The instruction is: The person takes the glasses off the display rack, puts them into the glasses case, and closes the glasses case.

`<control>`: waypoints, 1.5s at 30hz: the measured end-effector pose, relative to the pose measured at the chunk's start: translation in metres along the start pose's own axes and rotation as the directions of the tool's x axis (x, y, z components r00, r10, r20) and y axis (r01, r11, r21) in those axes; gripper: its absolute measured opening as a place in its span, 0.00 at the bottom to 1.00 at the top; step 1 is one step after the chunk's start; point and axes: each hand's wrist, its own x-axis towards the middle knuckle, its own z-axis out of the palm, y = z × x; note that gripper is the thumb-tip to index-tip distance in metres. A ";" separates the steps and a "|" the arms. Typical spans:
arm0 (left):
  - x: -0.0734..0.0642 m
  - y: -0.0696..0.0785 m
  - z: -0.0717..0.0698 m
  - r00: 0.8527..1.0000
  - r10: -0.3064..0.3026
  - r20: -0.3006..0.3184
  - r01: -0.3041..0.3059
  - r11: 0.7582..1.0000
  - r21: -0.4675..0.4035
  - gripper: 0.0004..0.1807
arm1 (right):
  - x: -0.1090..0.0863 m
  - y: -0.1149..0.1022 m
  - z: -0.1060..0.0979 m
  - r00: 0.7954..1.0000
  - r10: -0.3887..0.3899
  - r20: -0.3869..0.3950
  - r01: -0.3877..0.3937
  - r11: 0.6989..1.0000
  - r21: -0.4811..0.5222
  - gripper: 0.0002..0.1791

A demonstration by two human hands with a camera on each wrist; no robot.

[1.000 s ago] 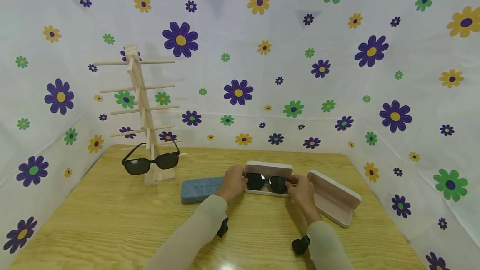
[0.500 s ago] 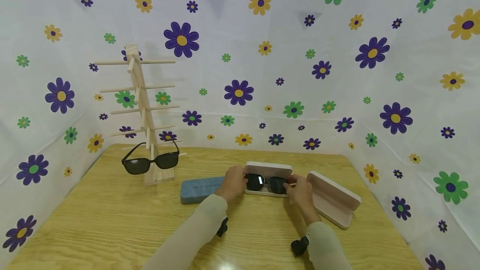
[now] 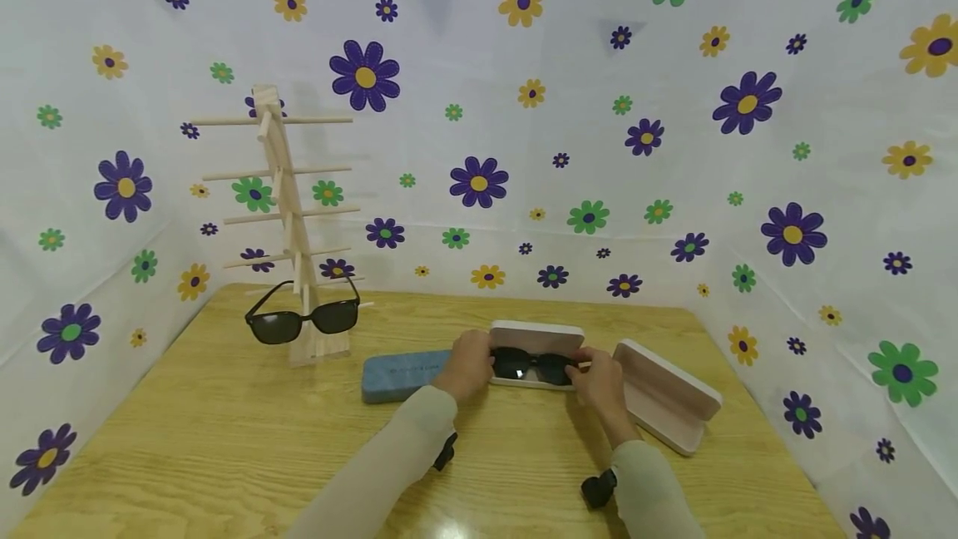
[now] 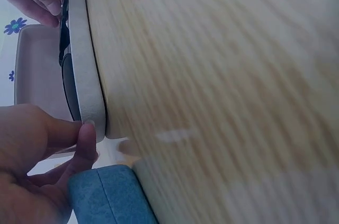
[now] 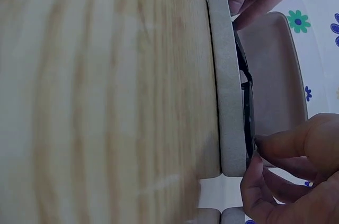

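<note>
Black sunglasses (image 3: 533, 366) lie low within an open pale glasses case (image 3: 537, 329). My left hand (image 3: 466, 364) pinches their left end at the case's corner; in the left wrist view the thumb touches the case rim. With thumb and forefinger, my right hand (image 3: 601, 381) pinches the right end. In the right wrist view, that end of the sunglasses (image 5: 247, 113) stands slightly above the case's front wall (image 5: 228, 86). The temples are mostly hidden. Beside my left hand lies a closed blue glasses case (image 3: 404, 374), also seen in the left wrist view.
A second open pale case (image 3: 666, 393) stands right of my right hand. At the back left rises a wooden rack (image 3: 288, 215) with several pegs, and another pair of black sunglasses (image 3: 303, 321) hangs low on it. Flowered cloth (image 3: 479, 106) surrounds the wooden table (image 3: 224, 439).
The sunglasses have tipped and settled lower in the case between my hands, their lenses showing flatter. Both hands have barely moved. The head view has shifted slightly.
</note>
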 end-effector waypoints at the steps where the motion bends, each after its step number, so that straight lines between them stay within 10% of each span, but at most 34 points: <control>1: 0.000 -0.001 0.000 1.000 0.005 -0.002 -0.005 1.000 0.000 0.04 | 0.000 0.001 0.000 1.000 -0.002 0.003 0.002 1.000 0.000 0.13; 38: -0.010 0.002 -0.008 0.997 0.062 0.034 -0.061 0.997 -0.049 0.07 | -0.001 -0.003 0.000 0.999 -0.043 0.005 0.043 0.999 -0.007 0.15; 45: -0.008 -0.001 -0.004 0.997 0.060 0.051 -0.058 0.997 -0.046 0.08 | 0.004 -0.005 -0.002 0.992 -0.062 0.113 0.070 0.995 -0.072 0.26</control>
